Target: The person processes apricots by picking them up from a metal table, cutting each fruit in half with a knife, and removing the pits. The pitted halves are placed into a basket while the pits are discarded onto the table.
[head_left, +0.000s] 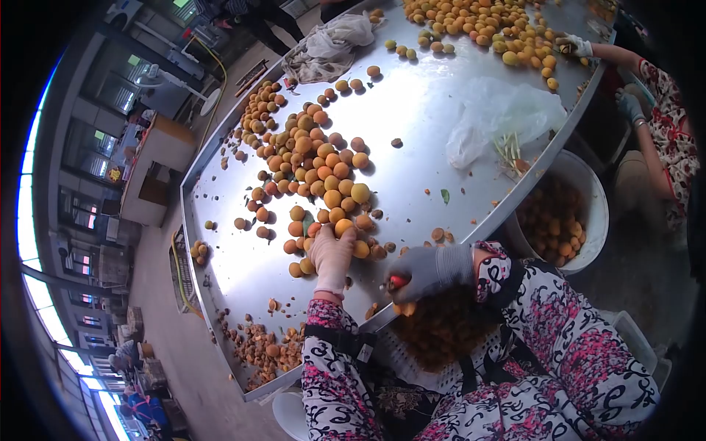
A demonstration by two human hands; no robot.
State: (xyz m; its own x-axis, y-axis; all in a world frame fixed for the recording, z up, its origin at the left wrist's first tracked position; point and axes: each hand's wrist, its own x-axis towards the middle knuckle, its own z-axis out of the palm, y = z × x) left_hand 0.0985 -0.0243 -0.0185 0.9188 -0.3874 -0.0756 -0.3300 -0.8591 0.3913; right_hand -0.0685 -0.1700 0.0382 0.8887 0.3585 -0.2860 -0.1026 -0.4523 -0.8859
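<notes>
A loose heap of whole apricots [323, 173] spreads over the metal table [412, 191]. At the heap's near end, my left hand [332, 257], in a pale glove, has its fingers curled around an apricot [343, 227]. My right hand [430, 275], in a grey glove, is closed on a red-handled tool [398, 281] at the table's near edge; the tool's working end is hidden. Below that hand, a white perforated crate [408, 360] holds a blurred mass of orange-brown fruit pieces. A few opened apricot pieces [440, 234] lie on the metal nearby.
Scraps and fruit pieces [268, 349] fill the table's near left corner. A clear plastic bag [500, 114] lies to the right, a grey cloth [331, 48] at the far edge. A white bucket [597, 220] of fruit stands on the right. A co-worker's gloved hand [577, 45] touches another apricot pile.
</notes>
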